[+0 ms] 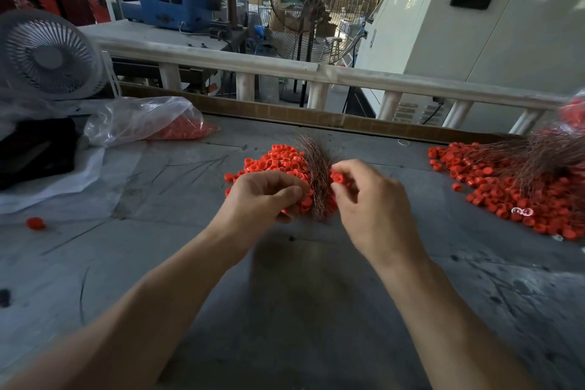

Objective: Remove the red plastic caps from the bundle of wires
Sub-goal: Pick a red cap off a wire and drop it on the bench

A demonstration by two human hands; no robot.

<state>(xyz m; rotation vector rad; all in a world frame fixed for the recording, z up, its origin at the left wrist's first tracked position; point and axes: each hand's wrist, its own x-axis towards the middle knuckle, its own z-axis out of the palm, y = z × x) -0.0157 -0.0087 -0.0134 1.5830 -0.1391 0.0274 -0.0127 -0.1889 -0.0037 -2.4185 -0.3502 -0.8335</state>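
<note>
A bundle of thin brown wires [316, 171] stands up between my two hands at the middle of the grey table [158, 263]. My left hand [262, 196] grips the bundle's lower part, with red caps showing under its fingers. My right hand [370, 199] pinches a red cap [338, 178] just right of the wires. A heap of loose red plastic caps [275, 163] lies behind and under the hands.
A second heap of red caps [512, 193] with more wires [550, 152] lies at the right. A clear bag of caps [148, 120] sits at the back left beside a white fan [47, 54]. One stray cap [35, 223] lies at the left. A railing [316, 70] runs behind the table.
</note>
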